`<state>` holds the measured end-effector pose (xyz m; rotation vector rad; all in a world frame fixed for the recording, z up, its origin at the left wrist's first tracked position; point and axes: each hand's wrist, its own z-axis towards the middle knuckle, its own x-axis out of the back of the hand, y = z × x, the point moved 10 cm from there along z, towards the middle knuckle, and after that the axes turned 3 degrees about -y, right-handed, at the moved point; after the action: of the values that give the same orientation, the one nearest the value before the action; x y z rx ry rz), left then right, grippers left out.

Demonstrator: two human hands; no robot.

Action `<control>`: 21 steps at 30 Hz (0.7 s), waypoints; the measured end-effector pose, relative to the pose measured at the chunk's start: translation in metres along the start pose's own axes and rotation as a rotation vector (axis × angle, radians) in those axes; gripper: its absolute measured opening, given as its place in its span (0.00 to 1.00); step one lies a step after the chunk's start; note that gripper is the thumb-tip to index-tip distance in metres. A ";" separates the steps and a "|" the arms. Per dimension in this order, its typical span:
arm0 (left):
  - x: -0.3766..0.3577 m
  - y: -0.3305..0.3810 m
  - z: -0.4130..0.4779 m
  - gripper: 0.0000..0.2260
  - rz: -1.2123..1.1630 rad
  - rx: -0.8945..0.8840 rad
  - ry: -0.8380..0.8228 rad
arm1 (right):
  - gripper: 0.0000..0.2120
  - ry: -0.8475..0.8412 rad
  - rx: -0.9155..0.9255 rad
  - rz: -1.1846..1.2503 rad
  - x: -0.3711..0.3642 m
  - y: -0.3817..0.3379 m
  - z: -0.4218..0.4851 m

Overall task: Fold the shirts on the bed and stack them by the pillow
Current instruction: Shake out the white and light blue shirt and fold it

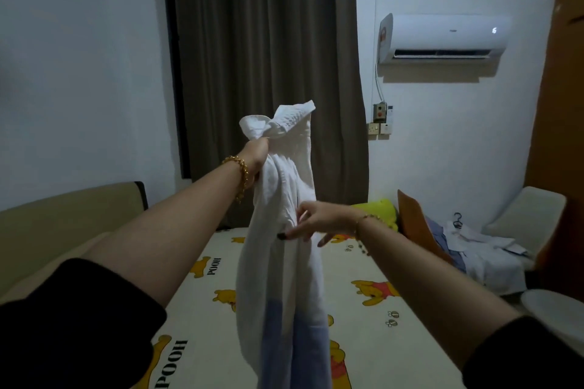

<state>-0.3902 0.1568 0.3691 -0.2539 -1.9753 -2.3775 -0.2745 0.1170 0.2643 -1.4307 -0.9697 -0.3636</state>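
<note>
Dim, bluish room light; soft focus (edges bowed by wide-angle lens).

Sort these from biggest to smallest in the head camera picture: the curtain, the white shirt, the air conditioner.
1. curtain
2. white shirt, though it hangs nearest the camera, which makes it look bigger
3. air conditioner

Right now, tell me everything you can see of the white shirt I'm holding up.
The white shirt looks like crinkled, textured cotton, with a light blue area low down. It hangs bunched and unfolded above the Pooh-print bed sheet. The left hand grips it just below the collar; the right hand touches its middle.
</note>
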 end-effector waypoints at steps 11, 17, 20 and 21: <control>0.056 -0.024 -0.001 0.34 0.455 0.090 0.149 | 0.11 0.720 0.094 0.100 0.066 0.017 -0.016; 0.046 -0.030 -0.018 0.39 0.775 0.068 -0.020 | 0.07 0.733 0.036 -0.024 0.096 -0.017 -0.028; -0.007 -0.039 -0.043 0.22 0.585 0.083 -0.438 | 0.12 0.707 -0.044 -0.066 0.101 -0.030 -0.022; -0.021 -0.044 -0.050 0.22 0.547 0.107 -0.527 | 0.13 0.693 -0.054 -0.079 0.099 -0.035 -0.019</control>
<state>-0.3809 0.1143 0.3143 -1.3347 -1.8542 -1.9661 -0.2352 0.1259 0.3633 -1.1823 -0.4490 -0.8801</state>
